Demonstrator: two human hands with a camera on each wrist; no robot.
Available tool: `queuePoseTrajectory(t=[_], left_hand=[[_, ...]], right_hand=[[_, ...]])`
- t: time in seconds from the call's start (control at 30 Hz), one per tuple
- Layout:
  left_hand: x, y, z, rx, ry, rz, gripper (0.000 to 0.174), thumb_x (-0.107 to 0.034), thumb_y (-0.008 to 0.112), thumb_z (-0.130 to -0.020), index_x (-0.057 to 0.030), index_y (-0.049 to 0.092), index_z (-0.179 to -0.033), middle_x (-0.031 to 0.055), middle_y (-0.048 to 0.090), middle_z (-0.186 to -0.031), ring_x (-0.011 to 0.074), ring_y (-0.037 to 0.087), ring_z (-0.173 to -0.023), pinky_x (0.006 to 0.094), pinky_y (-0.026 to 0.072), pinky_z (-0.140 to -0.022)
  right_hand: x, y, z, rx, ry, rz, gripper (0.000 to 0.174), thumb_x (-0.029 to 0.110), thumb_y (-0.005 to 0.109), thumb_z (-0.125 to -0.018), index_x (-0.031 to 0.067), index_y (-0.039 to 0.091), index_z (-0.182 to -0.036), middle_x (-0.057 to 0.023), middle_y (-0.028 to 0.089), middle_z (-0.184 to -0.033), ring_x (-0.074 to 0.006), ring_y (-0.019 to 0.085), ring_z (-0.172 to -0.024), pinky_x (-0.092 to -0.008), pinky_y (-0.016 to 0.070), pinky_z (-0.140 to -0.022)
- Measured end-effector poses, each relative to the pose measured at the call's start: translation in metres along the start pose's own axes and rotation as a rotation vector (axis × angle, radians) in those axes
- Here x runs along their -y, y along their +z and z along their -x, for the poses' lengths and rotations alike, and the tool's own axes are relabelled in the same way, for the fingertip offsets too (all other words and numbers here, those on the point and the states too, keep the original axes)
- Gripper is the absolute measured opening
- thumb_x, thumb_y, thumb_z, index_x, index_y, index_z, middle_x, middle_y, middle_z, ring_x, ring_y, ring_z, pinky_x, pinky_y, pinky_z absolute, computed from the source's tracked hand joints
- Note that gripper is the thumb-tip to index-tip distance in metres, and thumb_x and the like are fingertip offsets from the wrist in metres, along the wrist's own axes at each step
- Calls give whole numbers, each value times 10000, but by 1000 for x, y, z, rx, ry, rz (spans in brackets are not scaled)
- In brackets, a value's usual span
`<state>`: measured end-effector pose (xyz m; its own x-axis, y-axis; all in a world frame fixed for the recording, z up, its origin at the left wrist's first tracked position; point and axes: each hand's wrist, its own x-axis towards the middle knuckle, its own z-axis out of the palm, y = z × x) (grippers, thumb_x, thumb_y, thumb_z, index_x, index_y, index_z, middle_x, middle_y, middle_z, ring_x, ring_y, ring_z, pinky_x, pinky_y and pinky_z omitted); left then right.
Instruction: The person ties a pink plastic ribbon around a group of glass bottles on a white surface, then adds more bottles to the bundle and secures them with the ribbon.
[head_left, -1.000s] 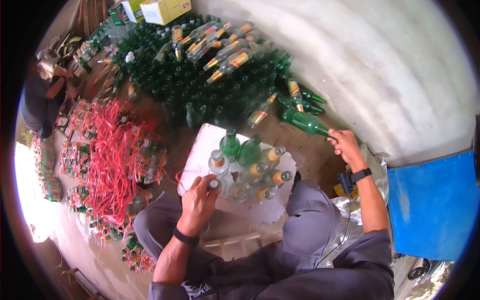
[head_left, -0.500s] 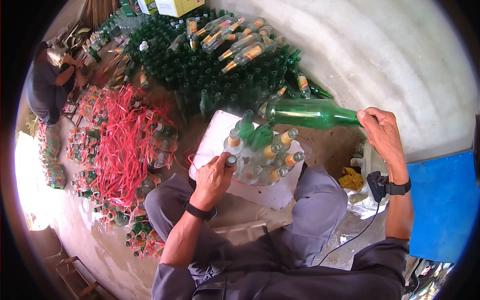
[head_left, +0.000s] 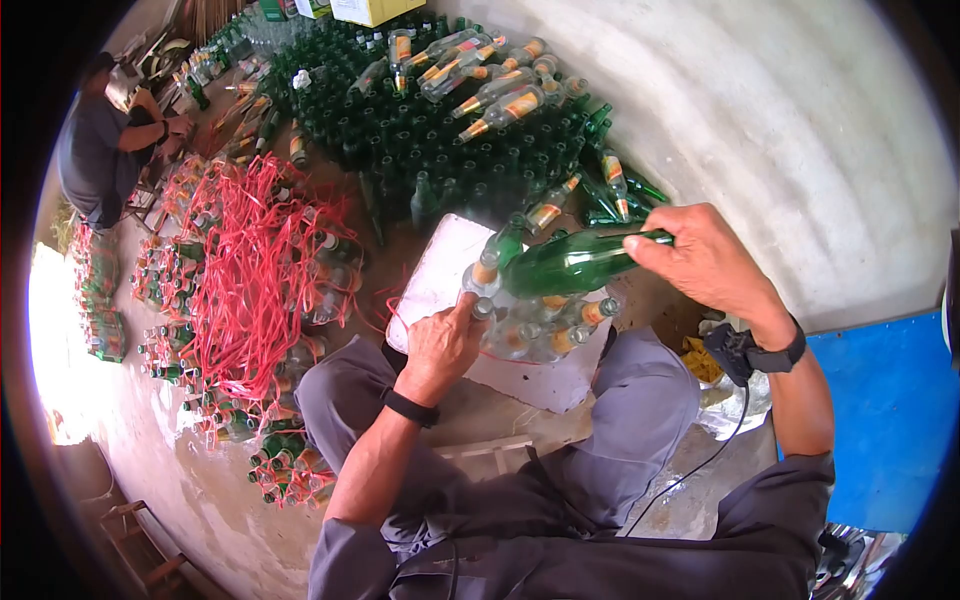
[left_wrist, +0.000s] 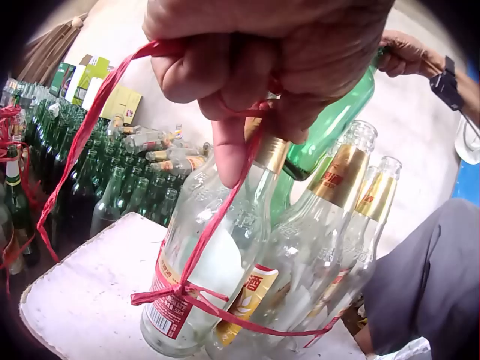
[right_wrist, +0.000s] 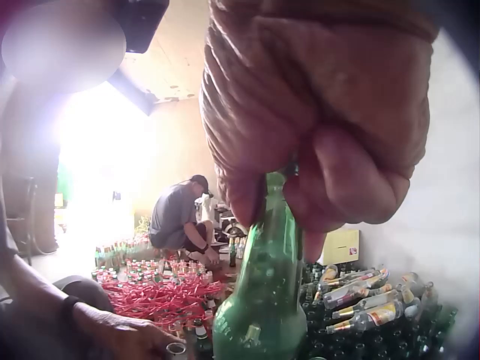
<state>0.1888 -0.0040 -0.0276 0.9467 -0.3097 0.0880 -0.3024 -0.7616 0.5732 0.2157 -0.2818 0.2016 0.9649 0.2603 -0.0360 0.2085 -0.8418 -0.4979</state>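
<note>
Centrally in the head view, a cluster of clear bottles (head_left: 535, 325) stands neck-up on a white foam slab (head_left: 435, 280) between the person's knees, probably packed tight so that one loop can bind them. The left hand (head_left: 445, 345) curls at the cluster's left edge. Right of centre, the right hand (head_left: 705, 260) grips a green bottle (head_left: 565, 265) by its neck, the body slanting down-left over the cluster. Heaps of red cord (head_left: 250, 270) lie at left.

In the left wrist view, the left hand (left_wrist: 262, 52) fills the top of the frame. Its fingers curl round a red string (left_wrist: 184, 291) and a bottle neck, and the string girds the bottles lower down.

In the right wrist view, the right hand (right_wrist: 322, 112) is closed tightly round the green bottle (right_wrist: 266, 292), which hangs below it. Another person (right_wrist: 176, 217) crouches at centre left.
</note>
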Motion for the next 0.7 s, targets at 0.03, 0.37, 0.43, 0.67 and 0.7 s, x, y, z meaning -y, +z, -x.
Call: queuePoseTrajectory(t=[0.03,0.37,0.43,0.67,0.7], left_hand=[[1,1,0,7,1,-17,326,-280,676,-880,-111,586,-1144,126,702,-733,344,687,-659,456,512,-570],[5,-1,1,46,41,-39,353,-243,650,-881,-66,490,-1141,196,640,-625,408,655,-595,519,497,-540],[3,-3,0,56,44,-62,354,-238,650,-881,-54,488,-1136,186,639,-622,396,655,-590,510,497,-534],[8,0,-1,-33,158,-43,332,-228,635,-895,-38,489,-1124,173,645,-639,378,656,-593,495,495,-531],[7,-1,-1,-15,140,-23,330,-230,632,-898,-37,488,-1124,174,648,-645,378,656,-596,494,494,-532]], right_hand=[[5,4,-6,26,-53,122,406,270,684,-876,-57,544,-679,-199,423,-555,-326,395,-497,-418,343,-504],[31,39,-41,148,-295,227,434,249,667,-856,-52,455,-625,-277,423,-588,-469,466,-609,-505,384,-576],[36,39,-44,172,-273,238,434,246,663,-857,-54,456,-621,-276,430,-581,-473,474,-615,-506,392,-584],[51,43,-50,240,-254,329,399,245,636,-838,-89,532,-647,-291,524,-631,-475,568,-672,-510,466,-630],[52,44,-50,268,-251,359,365,226,626,-815,-108,584,-675,-309,562,-667,-473,612,-698,-509,503,-652]])
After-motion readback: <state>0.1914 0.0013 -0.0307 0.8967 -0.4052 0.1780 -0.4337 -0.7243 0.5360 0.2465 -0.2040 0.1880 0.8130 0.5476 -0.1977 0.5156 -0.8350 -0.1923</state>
